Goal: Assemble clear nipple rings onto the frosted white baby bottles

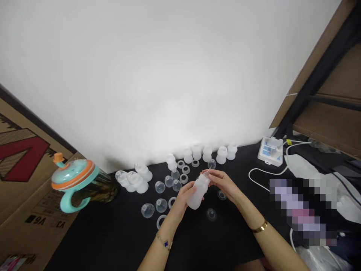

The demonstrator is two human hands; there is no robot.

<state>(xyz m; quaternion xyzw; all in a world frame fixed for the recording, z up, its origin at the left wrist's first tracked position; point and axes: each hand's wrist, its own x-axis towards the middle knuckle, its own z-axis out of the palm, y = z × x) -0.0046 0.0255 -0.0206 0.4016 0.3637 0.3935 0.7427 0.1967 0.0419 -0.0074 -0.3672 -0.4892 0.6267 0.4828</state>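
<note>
Black bench (113,241). Left: jug (98,184), teal-orange lid, dark body, contents unclear. Middle: left hand (183,199) wrapped round frosted bottle (196,195), tilted, can't tell contents; right hand (221,181) pinched narrow on clear piece (207,173) at its mouth. Far: six open-necked bottles (207,154); three capped bottles (138,183) beside jug. Clear domes (161,205), rings (184,178) mostly left of held bottle.

We see smooth, matt, translucent plastic on the bottle (195,197) we hold, glossy clear plastic on domed caps (161,205), a matt tabletop (113,241), a polished metal bangle (260,227), dull cardboard on the box (17,209).
</note>
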